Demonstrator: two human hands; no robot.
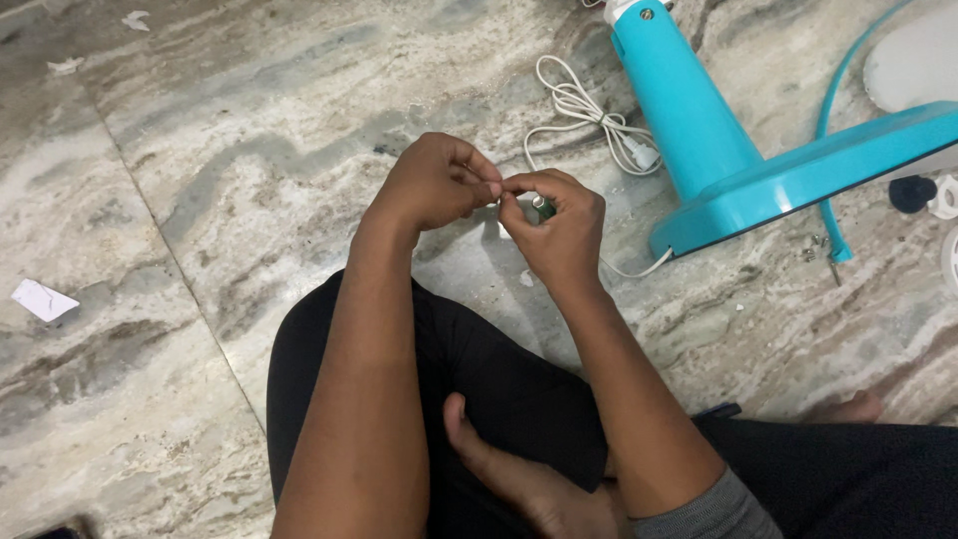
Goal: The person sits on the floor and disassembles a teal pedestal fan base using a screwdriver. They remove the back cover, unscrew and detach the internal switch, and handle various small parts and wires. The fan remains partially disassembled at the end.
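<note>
Seated cross-legged on a marbled stone floor (249, 150), both hands raised and meeting above the lap. Left hand (434, 182) curled, thumb and forefinger pressed together at the tips. Right hand (557, 225) curled too, fingers (519, 185) pinched against the left ones, clamped on a small metallic part (540, 204) with a hint of green, mostly hidden inside the grip; kind not clear. Just beyond the fingers, a bundled white power cord (589, 110) with its plug, one strand trailing beneath the right hand. To the right of the fingers, a turquoise fan base (798, 170) tipped on its side, its tapered column (679, 100) slanting up and away. Past the base, near its lower edge, a few small screws (816, 248) on the floor. Far right, a black knob (911, 193). Well left of the fingers, a scrap of white paper (43, 299). Below the hands, black trousers (499, 389) and a bare foot (519, 479).
</note>
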